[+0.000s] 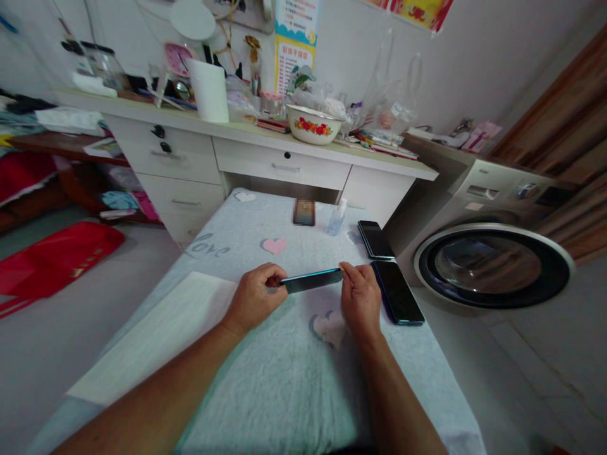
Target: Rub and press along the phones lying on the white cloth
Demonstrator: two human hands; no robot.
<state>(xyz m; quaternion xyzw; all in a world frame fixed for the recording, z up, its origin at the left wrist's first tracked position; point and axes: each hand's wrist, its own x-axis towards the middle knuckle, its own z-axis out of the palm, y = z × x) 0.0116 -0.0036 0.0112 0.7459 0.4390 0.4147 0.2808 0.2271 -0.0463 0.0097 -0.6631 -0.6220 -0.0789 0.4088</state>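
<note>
A dark smartphone (313,280) is held up above the cloth, tilted so that mostly its long thin edge shows. My left hand (256,297) pinches one short end of it between thumb and fingers. At the opposite end, my right hand (360,292) grips it the same way. Just right of my right hand lies a large black phone (399,293), screen up. Behind that one rests another phone (375,240), also flat. A small clear spray bottle (336,218) stands farther back, beside a small dark flat box or card (304,212) whose kind I cannot make out.
The table wears a pale cloth with hearts (279,366). A long white paper strip (161,335) lies at the left. Behind stands a drawer desk (284,165) bearing a flowered enamel bowl (315,124) and a paper roll (208,91). A washing machine (493,189) stands right.
</note>
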